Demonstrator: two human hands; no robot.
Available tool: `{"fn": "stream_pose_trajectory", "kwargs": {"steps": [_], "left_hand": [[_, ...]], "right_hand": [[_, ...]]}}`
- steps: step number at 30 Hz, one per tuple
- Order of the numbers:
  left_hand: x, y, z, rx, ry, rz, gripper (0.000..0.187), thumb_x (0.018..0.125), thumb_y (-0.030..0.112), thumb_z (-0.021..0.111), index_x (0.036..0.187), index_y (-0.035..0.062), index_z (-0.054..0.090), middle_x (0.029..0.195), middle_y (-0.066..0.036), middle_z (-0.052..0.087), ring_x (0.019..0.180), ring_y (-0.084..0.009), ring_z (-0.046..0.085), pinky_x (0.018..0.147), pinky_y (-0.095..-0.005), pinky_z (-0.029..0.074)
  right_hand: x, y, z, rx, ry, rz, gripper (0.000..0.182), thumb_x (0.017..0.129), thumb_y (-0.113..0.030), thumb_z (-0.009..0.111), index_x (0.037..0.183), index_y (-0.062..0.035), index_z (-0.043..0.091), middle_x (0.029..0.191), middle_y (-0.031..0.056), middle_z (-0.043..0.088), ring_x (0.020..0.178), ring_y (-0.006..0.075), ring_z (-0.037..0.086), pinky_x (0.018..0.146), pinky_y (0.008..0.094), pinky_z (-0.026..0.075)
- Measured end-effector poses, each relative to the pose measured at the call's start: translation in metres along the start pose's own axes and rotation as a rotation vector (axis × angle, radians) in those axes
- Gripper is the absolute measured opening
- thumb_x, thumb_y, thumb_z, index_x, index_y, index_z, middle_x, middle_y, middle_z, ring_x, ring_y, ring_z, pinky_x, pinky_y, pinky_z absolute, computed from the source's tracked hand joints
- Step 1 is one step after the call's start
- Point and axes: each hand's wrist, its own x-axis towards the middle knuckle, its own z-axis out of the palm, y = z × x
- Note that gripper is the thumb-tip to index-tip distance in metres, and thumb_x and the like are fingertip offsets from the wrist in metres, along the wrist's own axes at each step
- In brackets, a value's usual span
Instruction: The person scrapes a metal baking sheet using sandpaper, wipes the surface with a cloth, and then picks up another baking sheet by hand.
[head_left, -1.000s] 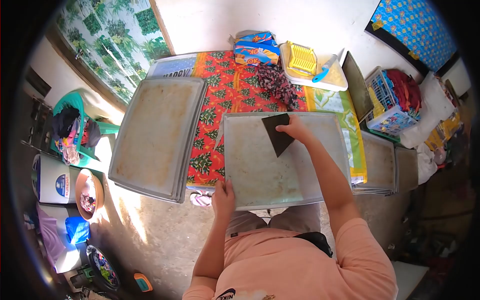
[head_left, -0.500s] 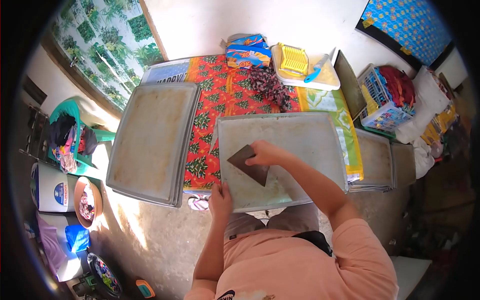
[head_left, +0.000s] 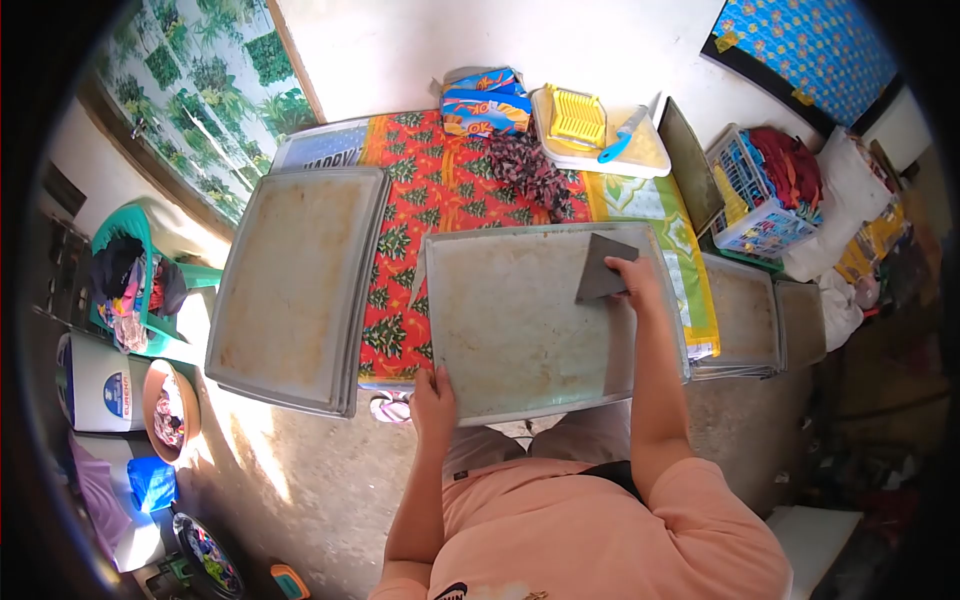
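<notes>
A large metal tray (head_left: 530,330) lies on the table's near edge and juts out over my lap. My left hand (head_left: 434,400) grips its lower left corner, fingers closed round the rim. Over the tray's upper right part, my right hand (head_left: 630,278) is closed on a flat dark scraper plate (head_left: 605,265). Whether the plate touches the tray surface I cannot tell. The tray's grey surface shows brownish stains.
Stacked trays (head_left: 290,285) stand at the table's left, more (head_left: 738,310) at the right. On the red tablecloth (head_left: 400,330) are a dark cloth (head_left: 525,170), blue packaging (head_left: 485,105) and a white tub (head_left: 655,165). A green chair (head_left: 125,225) holds clothes.
My right hand has carried the scraper plate from the tray's left-centre to its upper right, and the plate has turned. My left hand stays at the corner. The view has shifted slightly.
</notes>
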Motion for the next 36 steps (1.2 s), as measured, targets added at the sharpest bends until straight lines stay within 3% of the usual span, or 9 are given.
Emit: {"fn": "stream_pose_trajectory", "kwargs": {"steps": [3,5,7,10,13,20,26,29,36], "left_hand": [[0.0,-0.002,0.001,0.017,0.0,-0.003,0.036,0.095,0.03,0.058,0.077,0.0014,0.045,0.059,-0.013,0.046,0.052,-0.0226,0.044,0.052,-0.039,0.037],[0.0,0.001,-0.002,0.019,-0.014,-0.007,0.036,0.095,0.03,0.058,0.077,0.0015,0.045,0.059,-0.013,0.046,0.052,-0.0236,0.044,0.052,-0.0395,0.037],[0.0,-0.003,0.001,0.007,0.003,0.009,0.036,0.095,0.031,0.058,0.077,0.0018,0.046,0.059,-0.013,0.046,0.052,-0.0246,0.044,0.052,-0.0402,0.037],[0.0,-0.002,0.0,0.016,0.011,0.005,0.036,0.095,0.031,0.058,0.077,0.0021,0.046,0.059,-0.014,0.048,0.052,-0.0252,0.045,0.052,-0.0407,0.037],[-0.001,0.005,-0.002,0.041,-0.016,-0.011,0.035,0.096,0.031,0.057,0.078,0.0022,0.045,0.061,-0.016,0.049,0.055,-0.0329,0.05,0.054,-0.043,0.039],[-0.001,0.004,-0.002,0.054,-0.037,-0.019,0.035,0.096,0.031,0.056,0.08,0.0023,0.045,0.062,-0.017,0.049,0.056,-0.0361,0.051,0.055,-0.0444,0.04],[-0.001,-0.001,0.001,0.034,0.005,0.0,0.037,0.096,0.033,0.057,0.078,0.0023,0.047,0.059,-0.015,0.048,0.052,-0.0278,0.047,0.053,-0.0413,0.038],[-0.001,0.005,-0.002,0.034,-0.033,-0.043,0.035,0.096,0.031,0.055,0.08,0.0024,0.044,0.064,-0.017,0.05,0.059,-0.0378,0.052,0.056,-0.0446,0.04],[-0.001,0.007,-0.003,0.038,-0.045,-0.031,0.034,0.096,0.031,0.056,0.08,0.0026,0.045,0.064,-0.018,0.05,0.059,-0.0387,0.053,0.056,-0.0452,0.04]], "right_hand": [[-0.024,-0.004,0.04,-0.163,-0.114,-0.062,0.044,0.069,-0.024,0.08,0.101,0.0029,0.065,0.09,0.0147,0.068,0.077,0.0302,0.067,0.056,0.0475,0.056],[0.006,0.039,0.07,-0.288,-0.271,-0.479,0.045,0.068,-0.023,0.08,0.102,0.0044,0.067,0.092,0.0171,0.07,0.085,0.0308,0.069,0.062,0.0481,0.057],[0.023,0.033,0.072,-0.396,-0.144,-0.397,0.042,0.069,-0.02,0.079,0.099,0.0056,0.067,0.089,0.0177,0.07,0.08,0.0301,0.07,0.056,0.0457,0.057],[-0.006,-0.005,0.067,-0.25,-0.255,-0.23,0.039,0.07,-0.018,0.077,0.098,0.0075,0.066,0.087,0.0185,0.07,0.071,0.0291,0.07,0.048,0.0421,0.057],[-0.042,-0.036,0.071,-0.522,-0.302,-0.307,0.036,0.072,-0.016,0.075,0.097,0.008,0.066,0.083,0.0183,0.069,0.062,0.0278,0.069,0.042,0.0391,0.055],[-0.023,-0.049,0.058,-0.572,-0.362,-0.281,0.034,0.072,-0.017,0.074,0.096,0.0064,0.066,0.079,0.0151,0.069,0.06,0.0263,0.068,0.042,0.0381,0.055],[-0.039,-0.05,0.068,-0.578,-0.357,-0.322,0.039,0.073,-0.018,0.075,0.102,0.0056,0.064,0.084,0.015,0.069,0.063,0.0272,0.069,0.043,0.0382,0.056],[-0.02,-0.043,0.064,-0.489,-0.363,-0.321,0.043,0.073,-0.02,0.076,0.104,0.0064,0.063,0.087,0.0169,0.068,0.067,0.028,0.069,0.043,0.0392,0.056],[-0.025,-0.044,0.065,-0.606,-0.315,-0.295,0.042,0.073,-0.021,0.075,0.105,0.0043,0.063,0.088,0.0163,0.068,0.068,0.0278,0.07,0.043,0.0391,0.056]]}}
